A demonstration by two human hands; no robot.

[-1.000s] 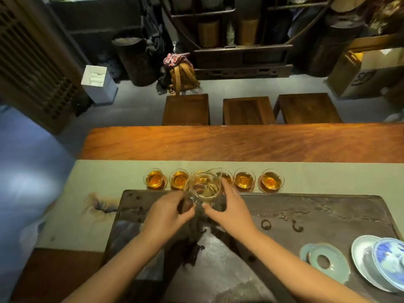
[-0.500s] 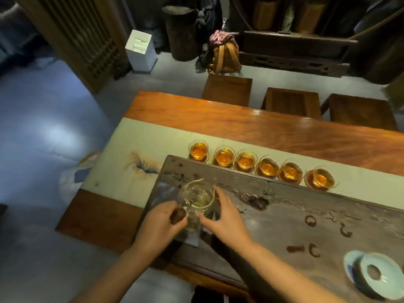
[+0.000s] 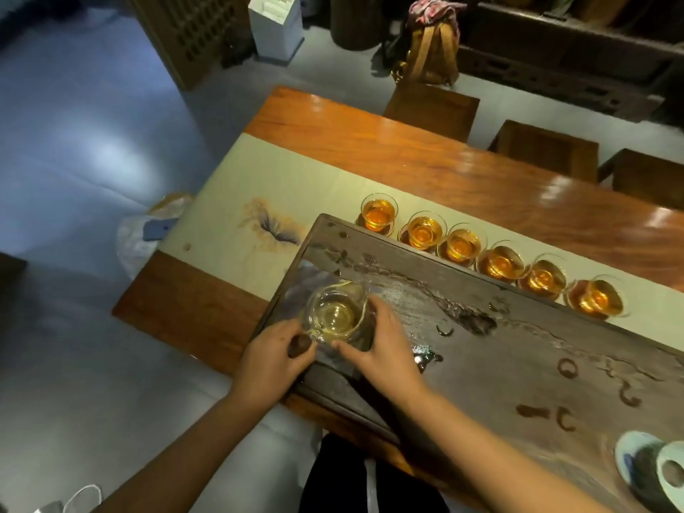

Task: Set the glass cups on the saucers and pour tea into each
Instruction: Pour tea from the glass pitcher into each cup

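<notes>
At the left end of the dark tea tray (image 3: pixel 499 349), near its front edge, stands the glass pitcher (image 3: pixel 335 314), upright and nearly empty, with only a pale film of tea in its bottom. Both hands are on it. The left hand (image 3: pixel 270 361) is curled round the dark wooden handle (image 3: pixel 299 345) that juts from the pitcher's near-left side, thumb on top. The right hand (image 3: pixel 385 342) is half open, fingers spread along the pitcher's right wall, steadying rather than gripping, as far as can be told. Whether the base is touching the tray or just clear of it cannot be told. Beyond the tray's far edge, on the pale runner (image 3: pixel 259 187), six glass cups (image 3: pixel 459 244) sit in a row on dark saucers, running from the far left away to the right, each holding amber tea. The row lies ahead and to the right of the hands, so the right hand is the nearer one to it, while the pitcher's handle points back toward the left hand. Judged from the full cups and the spent pitcher, pouring looks done, and the pitcher is probably being put down here.
</notes>
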